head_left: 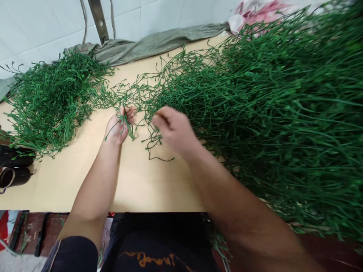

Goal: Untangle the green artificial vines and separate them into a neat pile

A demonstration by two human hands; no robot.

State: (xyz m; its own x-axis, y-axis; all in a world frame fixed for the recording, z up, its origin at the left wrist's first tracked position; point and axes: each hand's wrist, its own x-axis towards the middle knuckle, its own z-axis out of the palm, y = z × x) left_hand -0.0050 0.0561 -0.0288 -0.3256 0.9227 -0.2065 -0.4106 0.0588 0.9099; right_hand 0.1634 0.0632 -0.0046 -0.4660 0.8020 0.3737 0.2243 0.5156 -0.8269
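Observation:
My left hand (120, 126) lies palm up on the tan table (136, 181), its fingers curled round a few thin green plastic stems (127, 124). My right hand (172, 130) hovers just to its right, blurred by motion, fingers bent at the edge of the big heap of green stems (269, 113) that covers the right half of the table. A single loose stem (159, 156) lies on the table below my right hand.
A smaller pile of green stems (53, 98) sits at the left. Grey-green cloth (159, 41) runs along the white tiled wall, with pink fabric (255, 13) at the back right. Dark cylindrical objects (14, 166) rest at the table's left edge.

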